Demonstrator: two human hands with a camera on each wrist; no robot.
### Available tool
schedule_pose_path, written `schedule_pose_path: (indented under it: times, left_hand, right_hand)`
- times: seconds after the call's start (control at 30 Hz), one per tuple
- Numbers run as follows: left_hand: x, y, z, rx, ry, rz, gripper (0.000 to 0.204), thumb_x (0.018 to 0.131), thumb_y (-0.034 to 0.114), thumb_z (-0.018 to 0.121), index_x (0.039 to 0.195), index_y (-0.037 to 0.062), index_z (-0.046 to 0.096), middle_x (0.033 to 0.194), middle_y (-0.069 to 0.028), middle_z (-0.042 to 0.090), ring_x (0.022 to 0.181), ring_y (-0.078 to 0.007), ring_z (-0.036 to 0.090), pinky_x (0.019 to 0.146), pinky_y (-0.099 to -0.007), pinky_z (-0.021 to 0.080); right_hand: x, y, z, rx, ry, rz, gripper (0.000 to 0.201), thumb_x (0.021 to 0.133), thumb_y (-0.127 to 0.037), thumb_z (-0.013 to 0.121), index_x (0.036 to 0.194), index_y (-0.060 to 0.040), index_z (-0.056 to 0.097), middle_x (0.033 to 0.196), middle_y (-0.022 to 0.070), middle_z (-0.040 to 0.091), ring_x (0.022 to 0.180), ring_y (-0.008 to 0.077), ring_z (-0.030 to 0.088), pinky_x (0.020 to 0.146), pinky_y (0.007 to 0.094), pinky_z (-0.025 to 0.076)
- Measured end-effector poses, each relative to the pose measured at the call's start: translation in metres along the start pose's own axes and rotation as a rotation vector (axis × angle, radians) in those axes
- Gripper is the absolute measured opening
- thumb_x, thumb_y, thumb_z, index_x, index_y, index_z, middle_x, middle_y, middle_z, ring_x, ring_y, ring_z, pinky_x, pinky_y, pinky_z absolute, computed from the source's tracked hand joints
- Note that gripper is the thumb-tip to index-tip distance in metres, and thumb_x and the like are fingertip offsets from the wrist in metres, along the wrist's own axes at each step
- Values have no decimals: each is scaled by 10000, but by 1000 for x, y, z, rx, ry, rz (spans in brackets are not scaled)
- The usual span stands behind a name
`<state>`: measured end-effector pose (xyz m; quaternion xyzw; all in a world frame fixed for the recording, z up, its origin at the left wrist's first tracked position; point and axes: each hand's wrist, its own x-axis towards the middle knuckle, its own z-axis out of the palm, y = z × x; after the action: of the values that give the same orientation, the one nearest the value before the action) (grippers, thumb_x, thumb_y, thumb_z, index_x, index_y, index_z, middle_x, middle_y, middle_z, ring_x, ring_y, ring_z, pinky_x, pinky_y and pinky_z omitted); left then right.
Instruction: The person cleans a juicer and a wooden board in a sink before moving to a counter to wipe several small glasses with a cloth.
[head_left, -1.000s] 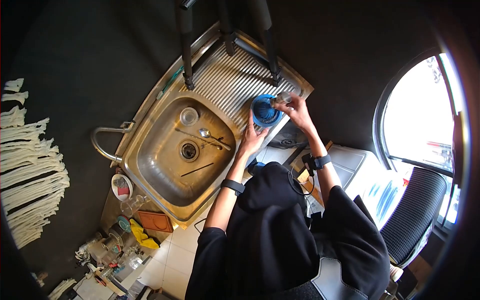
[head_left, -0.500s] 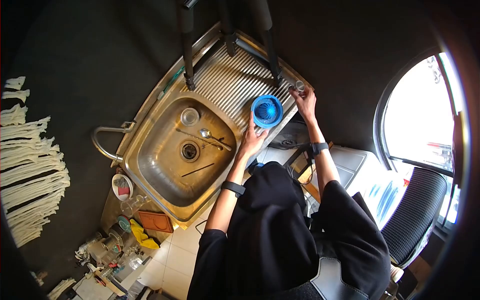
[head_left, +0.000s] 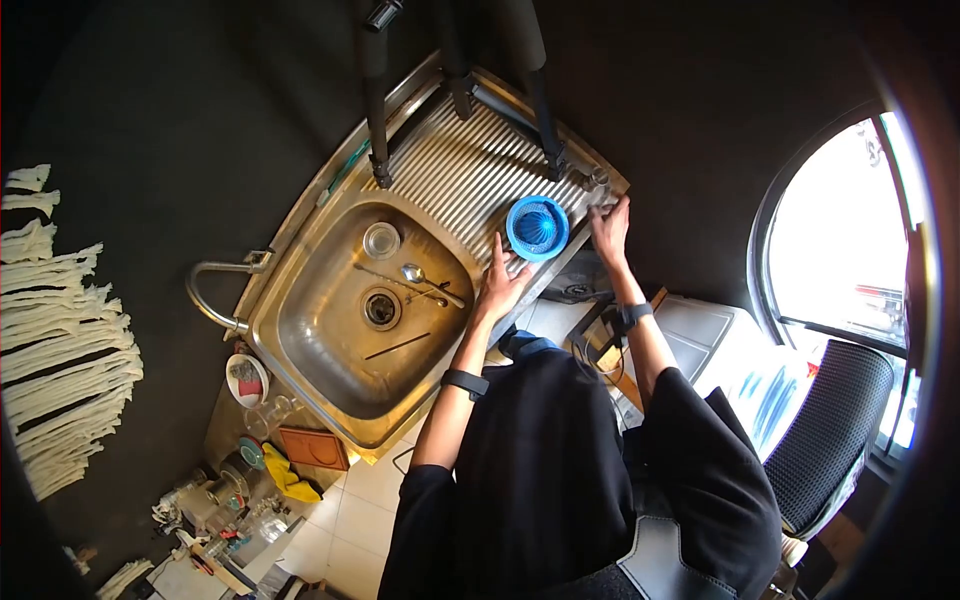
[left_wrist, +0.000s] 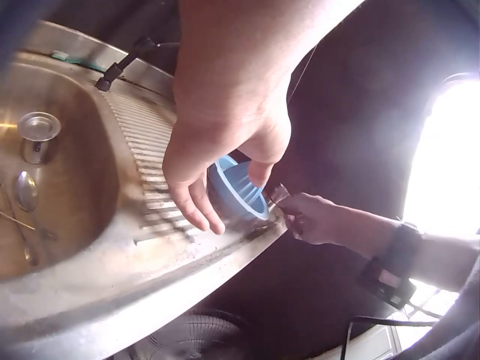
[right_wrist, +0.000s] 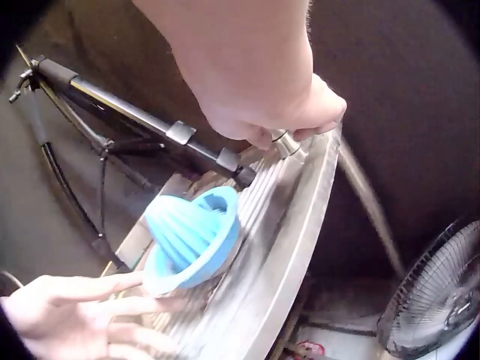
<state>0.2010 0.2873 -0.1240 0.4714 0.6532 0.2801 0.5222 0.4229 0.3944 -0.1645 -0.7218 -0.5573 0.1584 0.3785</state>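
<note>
A blue citrus juicer with a ribbed cone stands on the ridged drainboard near its front edge. My left hand is beside it, fingers extended, with fingertips right at the rim in the right wrist view. Farther right, at the drainboard's corner, my right hand holds a small shiny metal cup between thumb and fingers. The cup is close over the board, and the hand hides part of it.
Left of the drainboard, the sink contains a round cup, a spoon and thin utensils. Black tripod legs stand on the drainboard behind the juicer. A fan is below the front edge. The faucet arches at left.
My right hand has carried the small cup from above the juicer rightward and down to the drainboard corner. My left hand has stayed by the juicer, its fingers now spread more.
</note>
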Motion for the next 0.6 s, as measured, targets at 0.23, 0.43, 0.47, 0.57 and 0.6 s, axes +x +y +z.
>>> schedule_pose_path:
  times: [0.23,0.43,0.47,0.57,0.6]
  left_hand:
    - [30,-31,9,-146,-41,-22,912,807,364,662,1462,98,86,1294,-248,465,984,-288,614,878,-385,471]
    - [35,-30,9,-246,-22,2,829,852,170,646,1460,86,89,1356,-202,423,829,-171,655,644,-266,525]
    - [31,-22,4,-248,-17,0,829,852,170,646,1460,86,89,1356,-202,423,829,-171,655,644,-266,525]
    - [30,-27,-2,-294,-21,52,824,851,179,651,1462,97,104,1368,-191,414,805,-159,648,604,-263,515]
    - [28,-24,-4,-297,-12,50,824,851,179,651,1462,97,104,1368,-191,414,805,-159,648,604,-263,515]
  right_hand:
    - [-28,-33,-11,129,-630,104,330,838,-226,616,1032,40,604,754,176,648,670,241,657,653,351,501]
    - [-23,-23,18,271,-646,367,431,831,-187,624,1175,54,529,856,181,668,684,212,672,602,315,525]
    - [-21,-27,18,265,-604,419,470,825,-186,633,1208,56,507,868,182,664,690,201,670,581,303,525]
    - [-18,-24,25,287,-532,416,507,825,-194,636,1230,69,480,833,166,661,622,188,653,553,294,515]
    - [-18,-26,26,286,-541,410,507,825,-194,636,1230,69,480,833,166,661,622,188,653,553,294,515]
